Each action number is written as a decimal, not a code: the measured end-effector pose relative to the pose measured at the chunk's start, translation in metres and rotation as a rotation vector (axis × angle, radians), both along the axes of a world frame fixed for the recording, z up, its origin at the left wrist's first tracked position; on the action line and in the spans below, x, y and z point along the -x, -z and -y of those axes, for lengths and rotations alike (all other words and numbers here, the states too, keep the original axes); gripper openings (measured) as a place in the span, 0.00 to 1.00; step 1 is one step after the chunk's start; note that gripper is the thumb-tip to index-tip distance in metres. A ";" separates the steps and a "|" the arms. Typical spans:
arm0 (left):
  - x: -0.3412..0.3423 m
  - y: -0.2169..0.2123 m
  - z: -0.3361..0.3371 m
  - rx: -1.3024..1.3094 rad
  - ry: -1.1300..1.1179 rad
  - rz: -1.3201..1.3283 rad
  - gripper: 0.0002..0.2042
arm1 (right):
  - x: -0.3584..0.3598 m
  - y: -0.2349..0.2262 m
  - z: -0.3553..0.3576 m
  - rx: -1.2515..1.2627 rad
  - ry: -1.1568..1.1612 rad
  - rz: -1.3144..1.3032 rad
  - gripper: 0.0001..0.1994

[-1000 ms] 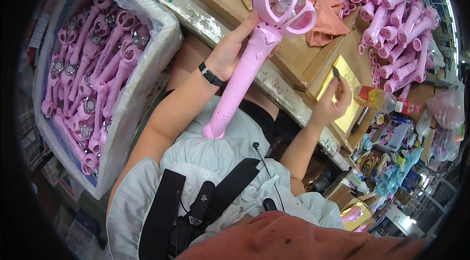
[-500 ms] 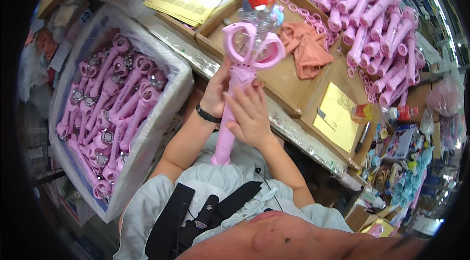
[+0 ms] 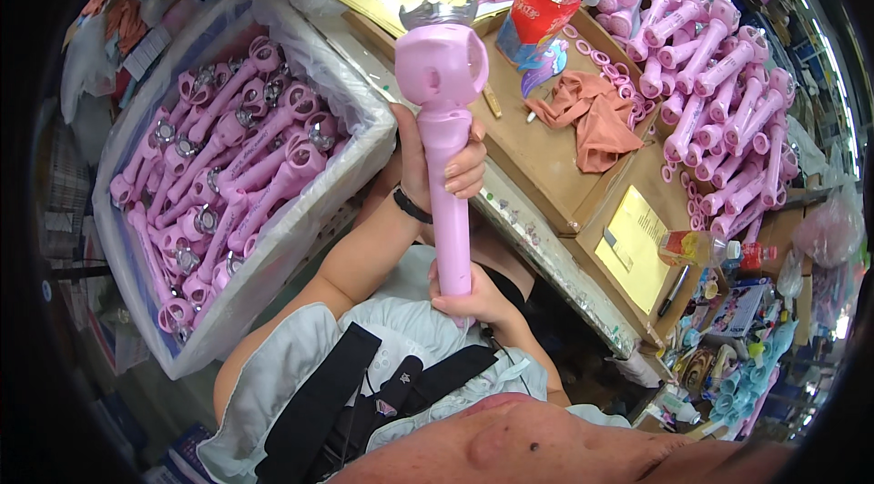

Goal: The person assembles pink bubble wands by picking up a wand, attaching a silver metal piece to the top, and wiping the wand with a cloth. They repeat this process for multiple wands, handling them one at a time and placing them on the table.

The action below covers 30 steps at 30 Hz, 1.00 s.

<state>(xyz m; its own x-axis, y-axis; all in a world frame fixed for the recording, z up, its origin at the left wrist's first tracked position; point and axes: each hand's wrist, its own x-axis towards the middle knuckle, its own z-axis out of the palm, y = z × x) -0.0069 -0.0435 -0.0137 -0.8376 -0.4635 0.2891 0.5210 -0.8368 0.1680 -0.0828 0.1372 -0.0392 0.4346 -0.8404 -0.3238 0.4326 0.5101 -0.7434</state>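
Left hand (image 3: 442, 165) wrapped round the upper shaft of an upright pink toy wand (image 3: 446, 133), right hand (image 3: 473, 300) gripping its lower end, held above the tabletop's (image 3: 546, 165) near edge, white bin (image 3: 300, 220) of matching wands at left, orange cloth (image 3: 596, 120) and red bottle (image 3: 543, 10) beyond, loose pink wand handles (image 3: 719, 111) piled toward the tabletop's far right corner.

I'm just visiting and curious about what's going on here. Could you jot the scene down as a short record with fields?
Held item: pink toy wand with a silver crown top, upright
Left hand: wrapped around the wand's upper handle
Right hand: gripping the wand's lower end
To the left: lined bin full of matching pink wands
Ahead: cardboard tray with an orange cloth and a red bottle
To the right: rows of pink handles
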 end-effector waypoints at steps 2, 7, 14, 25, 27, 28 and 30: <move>-0.002 0.002 -0.003 0.093 0.008 0.085 0.45 | -0.004 0.000 0.000 0.013 0.044 0.037 0.20; -0.018 0.007 -0.016 0.495 -0.194 0.774 0.41 | -0.010 -0.004 -0.001 0.011 0.241 -0.051 0.19; -0.017 -0.005 -0.031 0.393 -0.360 0.673 0.28 | -0.005 -0.010 0.000 0.017 0.256 -0.129 0.19; -0.033 -0.022 0.020 0.226 -0.758 0.841 0.20 | -0.015 0.001 -0.008 0.175 0.538 -0.227 0.27; -0.033 -0.019 0.019 0.242 -0.817 0.848 0.15 | -0.015 0.000 -0.009 0.306 0.511 -0.496 0.35; -0.033 -0.018 0.017 0.244 -0.846 0.866 0.13 | -0.016 -0.001 -0.011 0.405 0.476 -0.628 0.40; -0.032 -0.015 0.015 0.272 -0.874 0.887 0.16 | -0.015 -0.002 -0.011 0.396 0.440 -0.887 0.41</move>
